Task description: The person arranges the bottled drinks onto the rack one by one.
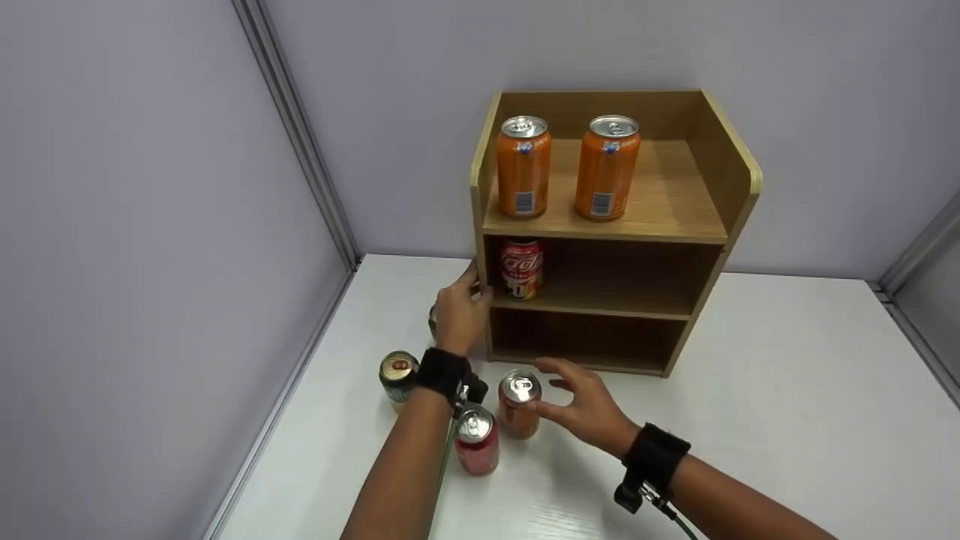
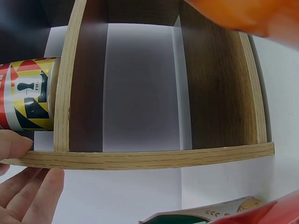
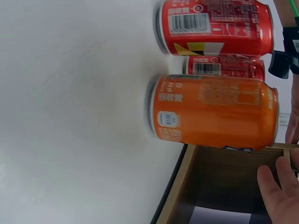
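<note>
My left hand [image 1: 459,319] grips the left side panel of a small wooden shelf [image 1: 667,180]. In the left wrist view, the thumb and fingers lie on opposite faces of the panel's edge [image 2: 140,159]. A red cola can [image 1: 522,266] stands on the middle shelf near that thumb. My right hand [image 1: 589,405] is beside an orange can [image 1: 519,416] on the table, thumb and fingers spread apart. The right wrist view has its fingertips off to one side of the orange can [image 3: 215,112], with a gap between them.
Two orange cans, a left one [image 1: 523,169] and a right one [image 1: 608,169], stand on the shelf's top. On the white table [image 1: 795,390] are a red can [image 1: 477,450] and a dark green can [image 1: 397,371]. Another can [image 1: 433,322] is mostly hidden behind my left hand. Walls enclose the table.
</note>
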`<state>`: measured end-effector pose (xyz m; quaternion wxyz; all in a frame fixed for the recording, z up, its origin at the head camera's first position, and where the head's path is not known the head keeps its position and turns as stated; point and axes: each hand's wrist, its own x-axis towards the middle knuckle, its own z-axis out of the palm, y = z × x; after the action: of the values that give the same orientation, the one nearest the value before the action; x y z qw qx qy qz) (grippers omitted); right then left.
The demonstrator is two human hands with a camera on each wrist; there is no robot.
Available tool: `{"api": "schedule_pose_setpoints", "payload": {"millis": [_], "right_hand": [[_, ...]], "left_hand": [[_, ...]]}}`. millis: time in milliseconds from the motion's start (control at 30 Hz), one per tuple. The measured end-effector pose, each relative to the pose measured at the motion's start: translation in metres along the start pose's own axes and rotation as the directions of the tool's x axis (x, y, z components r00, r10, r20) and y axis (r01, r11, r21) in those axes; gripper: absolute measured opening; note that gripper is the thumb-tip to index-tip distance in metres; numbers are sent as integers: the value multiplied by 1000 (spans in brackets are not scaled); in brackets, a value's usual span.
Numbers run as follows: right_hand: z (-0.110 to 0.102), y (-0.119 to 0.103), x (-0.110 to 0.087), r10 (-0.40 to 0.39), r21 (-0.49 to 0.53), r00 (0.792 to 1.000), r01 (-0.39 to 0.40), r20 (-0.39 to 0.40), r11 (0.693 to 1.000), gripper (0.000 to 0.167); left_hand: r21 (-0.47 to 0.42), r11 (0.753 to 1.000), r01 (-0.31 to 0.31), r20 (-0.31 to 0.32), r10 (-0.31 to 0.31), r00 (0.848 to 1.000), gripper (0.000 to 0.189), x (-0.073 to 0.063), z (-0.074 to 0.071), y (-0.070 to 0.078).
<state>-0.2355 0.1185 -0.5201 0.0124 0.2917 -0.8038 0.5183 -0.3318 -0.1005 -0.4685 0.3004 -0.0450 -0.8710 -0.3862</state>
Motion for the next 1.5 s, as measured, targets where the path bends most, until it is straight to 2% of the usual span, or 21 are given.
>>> {"api": "schedule_pose_setpoints", "payload": {"millis": [167,300,433,667,800,900,1067,1200,1367,1500], "right_hand": [[12,2,-3,27,-51,999,-26,18,998,77],[25,5,-2,53,-156,998,-58,-35,986,92],[39,6,1,62,-288,993,-90,-104,953,101],[54,11,12,37,-455,988,-100,-147,885,101],[58,15,16,63,-484,982,-143,-177,863,104],[58,18,16,58,-499,980,-147,-190,854,101],[52,16,16,34,-493,985,-113,-167,863,88],[41,14,15,73,-467,988,-129,-137,875,83],[19,6,14,142,-436,984,-177,-111,882,81],[-4,-1,15,118,-388,987,-150,-106,909,79]], "left_hand": [[15,1000,17,6,-17,1000,31,0,0,0],[2,999,34,9,-34,999,35,-1,0,0],[-13,999,33,6,-33,999,38,-1,-1,2],[-5,1000,0,-1,0,1000,40,1,0,3],[-22,1000,-2,-8,2,1000,40,1,0,4],[-26,1000,-12,-9,11,1000,38,1,0,4],[-19,999,-27,-14,27,1000,35,2,0,4],[-31,999,-23,-19,22,1000,35,0,-1,3],[-15,1000,-16,-19,16,1000,37,-1,-1,2],[-9,1000,-10,-20,10,1000,35,-1,-1,3]]}}
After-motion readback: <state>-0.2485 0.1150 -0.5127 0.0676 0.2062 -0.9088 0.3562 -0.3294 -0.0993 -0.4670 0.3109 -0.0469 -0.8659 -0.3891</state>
